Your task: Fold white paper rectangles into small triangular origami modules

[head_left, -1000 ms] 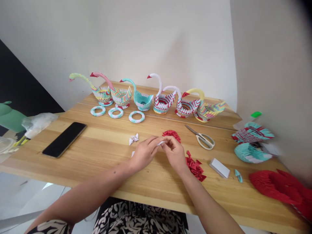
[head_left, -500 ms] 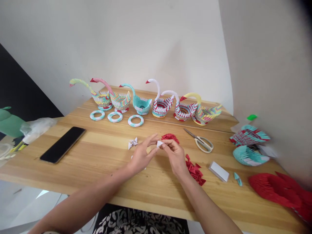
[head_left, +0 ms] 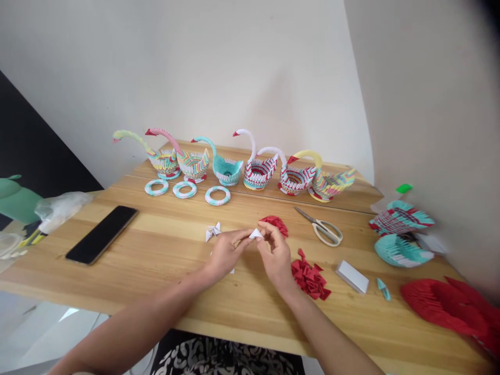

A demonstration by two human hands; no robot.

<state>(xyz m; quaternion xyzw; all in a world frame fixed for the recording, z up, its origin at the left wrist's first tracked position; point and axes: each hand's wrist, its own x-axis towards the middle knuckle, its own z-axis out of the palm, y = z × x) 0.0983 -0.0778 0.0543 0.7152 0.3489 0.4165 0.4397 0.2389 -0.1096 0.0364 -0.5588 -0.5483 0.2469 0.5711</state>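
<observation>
Between my fingertips is a small white folded paper triangle [head_left: 255, 234], its point up. My left hand [head_left: 228, 252] pinches it from the left, thumb and fingers closed. From the other side my right hand [head_left: 275, 253] grips it with thumb and index finger. Several white folded paper pieces [head_left: 213, 232] lie just left of my hands, some partly hidden by the left one. Behind my right hand sits a heap of red folded paper pieces [head_left: 275, 224]; a second red heap [head_left: 311, 276] lies to its right.
Several paper swans [head_left: 226, 171] line the back of the wooden table [head_left: 156, 250], with paper rings [head_left: 217, 195] before them. Scissors [head_left: 326, 230], a white box [head_left: 352, 276] and a red paper body [head_left: 441, 307] are at right. A phone [head_left: 102, 234] lies left.
My left fingers have closed in on the white paper triangle, which now stands point up. My right hand has shifted slightly left and down, showing more of the nearer red heap.
</observation>
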